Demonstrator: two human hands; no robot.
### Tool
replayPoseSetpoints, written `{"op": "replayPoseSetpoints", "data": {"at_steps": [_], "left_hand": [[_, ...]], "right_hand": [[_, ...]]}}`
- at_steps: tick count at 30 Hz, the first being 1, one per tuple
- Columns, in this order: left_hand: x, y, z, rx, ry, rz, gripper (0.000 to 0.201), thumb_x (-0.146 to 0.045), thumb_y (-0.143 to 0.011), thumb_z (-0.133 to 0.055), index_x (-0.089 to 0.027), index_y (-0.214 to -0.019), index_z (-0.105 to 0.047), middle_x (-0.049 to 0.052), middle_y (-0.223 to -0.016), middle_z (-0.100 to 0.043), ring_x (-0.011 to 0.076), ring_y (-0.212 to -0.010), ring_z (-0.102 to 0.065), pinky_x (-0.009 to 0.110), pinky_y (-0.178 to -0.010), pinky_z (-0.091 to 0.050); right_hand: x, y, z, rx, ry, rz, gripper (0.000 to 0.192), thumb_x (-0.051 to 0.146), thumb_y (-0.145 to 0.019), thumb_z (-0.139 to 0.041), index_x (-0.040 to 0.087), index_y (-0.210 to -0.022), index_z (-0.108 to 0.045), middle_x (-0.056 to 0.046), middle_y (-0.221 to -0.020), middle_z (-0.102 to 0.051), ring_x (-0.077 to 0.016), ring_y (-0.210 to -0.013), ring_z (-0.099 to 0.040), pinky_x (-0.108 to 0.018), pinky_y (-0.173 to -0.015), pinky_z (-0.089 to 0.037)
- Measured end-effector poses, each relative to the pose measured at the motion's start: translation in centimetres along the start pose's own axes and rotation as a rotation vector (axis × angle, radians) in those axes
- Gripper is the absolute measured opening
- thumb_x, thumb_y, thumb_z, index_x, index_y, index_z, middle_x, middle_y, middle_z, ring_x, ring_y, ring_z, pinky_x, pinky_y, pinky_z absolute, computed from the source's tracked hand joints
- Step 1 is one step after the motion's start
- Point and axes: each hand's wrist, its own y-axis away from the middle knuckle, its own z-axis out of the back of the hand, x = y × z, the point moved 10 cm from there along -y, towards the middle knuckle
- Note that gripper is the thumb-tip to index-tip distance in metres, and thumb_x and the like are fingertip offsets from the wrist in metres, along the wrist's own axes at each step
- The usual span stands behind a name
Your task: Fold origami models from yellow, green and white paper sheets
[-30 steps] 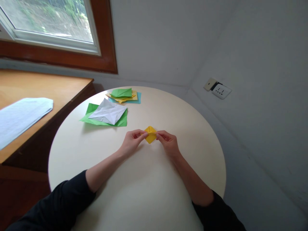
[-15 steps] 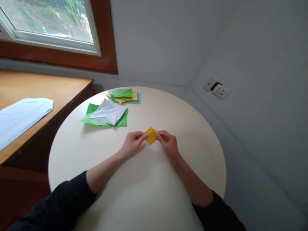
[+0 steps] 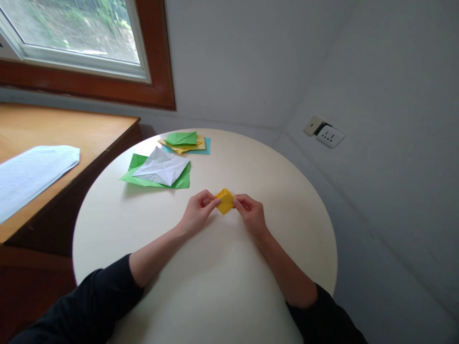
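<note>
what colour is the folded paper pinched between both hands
Yellow: the small folded paper, pinched by the left hand and right hand, head view.

A round cream-white desk [image 3: 222, 286] stands in a corner of pale grey walls. Toward its far left edge a creased white paper sheet [image 3: 161, 166] lies on top of a green paper sheet [image 3: 138, 173]. Just behind them sits a small pile: a folded green paper piece [image 3: 181, 138] on yellow paper [image 3: 186, 146] over a blue paper sheet [image 3: 204, 148]. To the left, a wooden side counter [image 3: 71, 138] carries a pale blue lined paper [image 3: 32, 174]. Above it is a brown wooden-framed window [image 3: 89, 52]. A white wall socket [image 3: 328, 135] is mounted on the right wall.
</note>
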Motion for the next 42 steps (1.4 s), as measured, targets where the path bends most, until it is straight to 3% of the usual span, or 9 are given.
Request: {"op": "replayPoseSetpoints", "data": {"at_steps": [22, 42], "left_hand": [[0.6, -0.3, 0.8, -0.062, -0.112, -0.020, 0.037, -0.045, -0.069, -0.063, -0.016, -0.057, -0.042, -0.006, -0.049, -0.040, 0.0056, -0.046, -0.032, 0.019, -0.046, -0.023], [0.9, -0.2, 0.5, -0.048, -0.044, 0.005, 0.037, -0.045, -0.068, -0.064, -0.018, -0.062, -0.040, -0.006, -0.045, -0.048, 0.0058, -0.041, -0.040, 0.017, -0.043, -0.025]], "right_hand": [[-0.5, 0.1, 0.4, -0.062, -0.023, -0.118, 0.018, 0.035, -0.060, -0.073, 0.018, -0.063, -0.066, 0.001, -0.059, -0.064, -0.0123, -0.055, -0.057, -0.027, -0.058, -0.049], [-0.9, 0.2, 0.2, -0.057, -0.031, -0.154, 0.028, 0.042, -0.056, -0.075, 0.019, -0.057, -0.060, 0.001, -0.055, -0.062, -0.0127, -0.053, -0.056, -0.029, -0.058, -0.049]]}}
